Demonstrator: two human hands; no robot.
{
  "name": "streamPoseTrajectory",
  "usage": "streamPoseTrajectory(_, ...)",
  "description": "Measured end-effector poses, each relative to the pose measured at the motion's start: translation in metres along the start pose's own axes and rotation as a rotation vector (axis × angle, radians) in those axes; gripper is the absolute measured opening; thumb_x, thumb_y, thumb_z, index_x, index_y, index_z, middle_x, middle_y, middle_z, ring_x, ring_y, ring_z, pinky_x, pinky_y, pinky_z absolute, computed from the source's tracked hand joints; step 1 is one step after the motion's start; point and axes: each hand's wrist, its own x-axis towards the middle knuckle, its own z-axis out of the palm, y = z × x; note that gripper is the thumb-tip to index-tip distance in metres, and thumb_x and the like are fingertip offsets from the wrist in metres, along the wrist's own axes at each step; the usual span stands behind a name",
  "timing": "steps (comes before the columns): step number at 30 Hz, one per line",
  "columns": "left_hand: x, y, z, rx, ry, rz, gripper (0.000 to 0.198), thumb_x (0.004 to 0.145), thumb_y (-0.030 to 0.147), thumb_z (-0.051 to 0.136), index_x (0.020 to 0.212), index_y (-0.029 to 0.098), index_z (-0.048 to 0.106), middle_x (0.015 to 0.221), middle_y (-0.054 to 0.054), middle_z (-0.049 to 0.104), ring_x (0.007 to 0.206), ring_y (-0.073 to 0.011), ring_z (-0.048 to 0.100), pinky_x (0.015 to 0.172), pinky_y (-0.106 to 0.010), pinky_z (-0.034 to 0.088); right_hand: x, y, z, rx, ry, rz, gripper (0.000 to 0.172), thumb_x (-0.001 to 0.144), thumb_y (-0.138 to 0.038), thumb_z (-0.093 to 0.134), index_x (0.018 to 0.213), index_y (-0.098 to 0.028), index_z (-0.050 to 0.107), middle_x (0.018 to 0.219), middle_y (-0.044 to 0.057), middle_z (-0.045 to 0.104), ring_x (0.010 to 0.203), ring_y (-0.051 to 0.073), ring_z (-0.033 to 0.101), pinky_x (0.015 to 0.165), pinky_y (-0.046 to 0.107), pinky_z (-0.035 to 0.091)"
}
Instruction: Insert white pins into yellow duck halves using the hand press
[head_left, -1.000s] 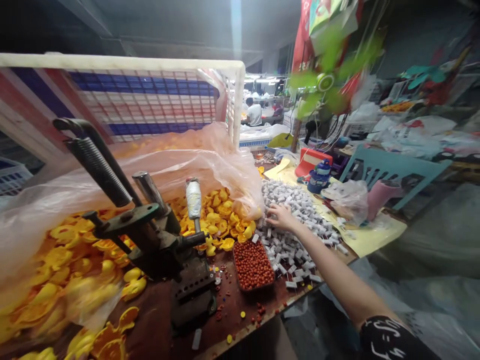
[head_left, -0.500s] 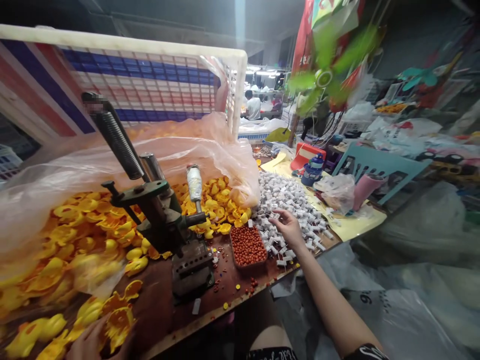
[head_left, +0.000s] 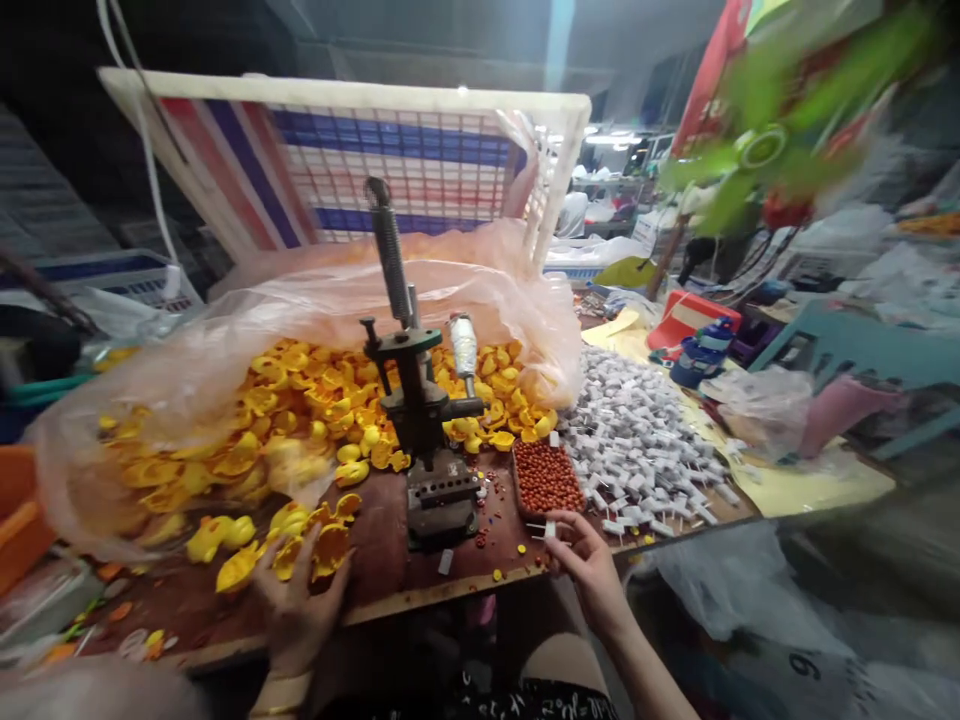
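One wide view, from a camera worn on the person's head, faces forward and slants down across the worktop (head_left: 379,575). It looks from close by: the left hand (head_left: 300,605) and right hand (head_left: 590,568) reach in from the bottom edge, the metal press (head_left: 417,418) stands just left of centre, and past the tall crate (head_left: 352,95) the room stretches far back.

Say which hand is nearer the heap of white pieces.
Right hand. It is just front-left of the heap, pinching a white piece; the left hand is farther away, left of the metal press, around a yellow shell.
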Motion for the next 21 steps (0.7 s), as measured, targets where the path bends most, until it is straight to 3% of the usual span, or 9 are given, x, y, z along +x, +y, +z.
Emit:
streamPoseTrajectory(5, -0.003, 0.013, -0.007, 0.063, 0.036, 0.08, 0.055, 0.08, 0.03, 0.064, 0.129, 0.017, 0.045, 0.135, -0.017, 0.037, 0.128, -0.0336, 0.043, 0.103, -0.052, 0.042, -0.014, 0.016, 0.016, -0.144, -0.048, 0.038, 0.042, 0.065, -0.051, 0.076, 0.092, -0.021, 0.064, 0.066, -0.001, 0.058, 0.053, 0.013, 0.052, 0.049, 0.024, 0.042)
streamPoseTrajectory(8, -0.006, 0.014, -0.008, 0.09, 0.007, 0.086, 0.046, 0.08, 0.022, 0.062, 0.124, 0.019, 0.05, 0.139, -0.016, 0.033, 0.13, -0.0351, 0.041, 0.1, -0.051, 0.046, -0.016, 0.024, 0.024, -0.179, -0.108, 0.051, 0.043, 0.065, -0.05, 0.077, 0.094, -0.021, 0.063, 0.072, 0.002, 0.064, 0.06, 0.016, 0.058, 0.055, 0.027, 0.046)
streamPoseTrajectory(12, -0.009, 0.014, -0.008, 0.098, -0.026, 0.087, 0.039, 0.079, 0.018, 0.061, 0.118, 0.019, 0.058, 0.143, -0.014, 0.029, 0.13, -0.0356, 0.042, 0.1, -0.05, 0.047, -0.014, 0.025, 0.042, -0.267, -0.287, 0.02, 0.041, 0.067, -0.048, 0.075, 0.094, -0.021, 0.062, 0.075, 0.004, 0.067, 0.069, 0.019, 0.062, 0.064, 0.029, 0.049)
streamPoseTrajectory(17, -0.007, 0.009, -0.014, 0.033, -0.067, 0.088, 0.043, 0.081, 0.015, 0.059, 0.123, 0.02, 0.058, 0.146, -0.015, 0.027, 0.109, -0.0269, 0.059, 0.098, -0.048, 0.049, -0.017, 0.029, 0.077, -0.297, -0.462, -0.042, 0.033, 0.075, -0.048, 0.068, 0.092, -0.019, 0.061, 0.079, 0.004, 0.067, 0.071, 0.018, 0.063, 0.064, 0.028, 0.049)
streamPoseTrajectory(21, -0.011, 0.017, -0.014, -0.033, -0.044, 0.133, 0.044, 0.083, 0.015, 0.058, 0.126, 0.024, 0.057, 0.15, -0.015, 0.025, 0.086, -0.017, 0.065, 0.094, -0.045, 0.052, -0.02, 0.028, 0.104, -0.367, -0.58, -0.124, 0.026, 0.076, -0.04, 0.067, 0.089, -0.019, 0.058, 0.07, 0.001, 0.066, 0.062, 0.013, 0.059, 0.056, 0.022, 0.043)
